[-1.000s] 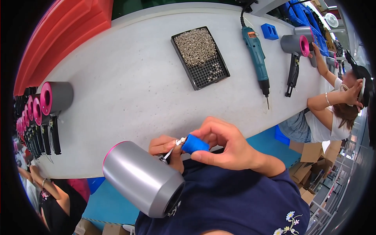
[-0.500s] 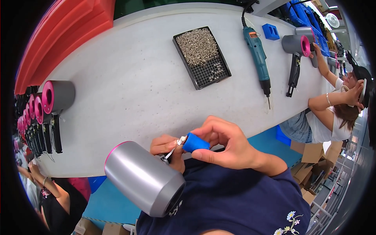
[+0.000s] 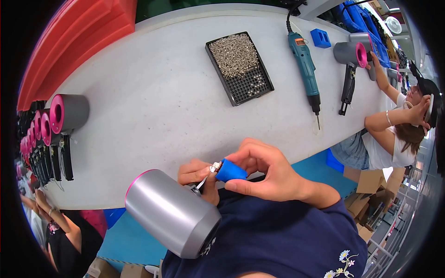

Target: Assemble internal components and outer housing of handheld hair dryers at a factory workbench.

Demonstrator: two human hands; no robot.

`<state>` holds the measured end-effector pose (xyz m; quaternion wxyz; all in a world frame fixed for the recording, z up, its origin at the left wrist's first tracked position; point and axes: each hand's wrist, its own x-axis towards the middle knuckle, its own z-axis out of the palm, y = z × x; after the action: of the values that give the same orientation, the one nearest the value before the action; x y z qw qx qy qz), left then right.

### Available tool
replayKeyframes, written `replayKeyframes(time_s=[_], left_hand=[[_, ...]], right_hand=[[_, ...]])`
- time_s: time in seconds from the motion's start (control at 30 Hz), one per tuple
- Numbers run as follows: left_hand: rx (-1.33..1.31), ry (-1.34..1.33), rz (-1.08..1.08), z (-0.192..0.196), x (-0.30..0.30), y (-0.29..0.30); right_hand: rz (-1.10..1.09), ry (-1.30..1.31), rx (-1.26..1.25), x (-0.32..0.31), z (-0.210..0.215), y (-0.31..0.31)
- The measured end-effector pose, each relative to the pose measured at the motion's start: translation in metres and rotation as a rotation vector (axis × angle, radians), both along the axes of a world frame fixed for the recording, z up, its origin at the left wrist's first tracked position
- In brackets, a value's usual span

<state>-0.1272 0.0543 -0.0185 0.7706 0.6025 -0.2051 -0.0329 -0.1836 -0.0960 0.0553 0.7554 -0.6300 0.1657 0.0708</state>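
We judged the likeliest slip to be at the small metal part (image 3: 216, 166) pinched where our two hands met: it was tiny and held only at fingertip, so a twist of the blue cap (image 3: 230, 171) could have sent it down into our lap or off the bench (image 3: 153, 106) edge. Our right hand (image 3: 266, 173) had its fingers closed round the cap, thumb underneath; our left hand (image 3: 197, 178) had its fingers curled shut on the part and on what looked like thin wires, though we could not tell exactly what they gripped. Those wires could have been strained if the dryer (image 3: 174, 213) rolled, since it lay tilted against our body below the bench, seemingly unsupported. The dryer was a grey cylinder with a pink rim, matt and smooth, its end facing up-left.
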Motion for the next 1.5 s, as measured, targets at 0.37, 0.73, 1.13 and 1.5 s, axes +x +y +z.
replayKeyframes(time_s=[0.37, 0.73, 1.13, 1.5], left_hand=[[0.085, 0.061, -0.081, 0.009, 0.004, 0.005], [0.163, 0.161, -0.152, 0.011, 0.003, 0.006], [-0.215, 0.623, -0.189, 0.011, 0.013, -0.006], [-0.483, 0.808, -0.305, -0.005, 0.014, -0.018]], right_hand=[[-0.013, -0.089, -0.077, -0.004, -0.007, 0.002], [-0.065, -0.174, -0.193, -0.003, -0.016, 0.008], [-0.288, -0.188, -0.504, 0.003, -0.01, 0.023], [-0.308, -0.321, -0.91, 0.006, -0.019, 0.046]])
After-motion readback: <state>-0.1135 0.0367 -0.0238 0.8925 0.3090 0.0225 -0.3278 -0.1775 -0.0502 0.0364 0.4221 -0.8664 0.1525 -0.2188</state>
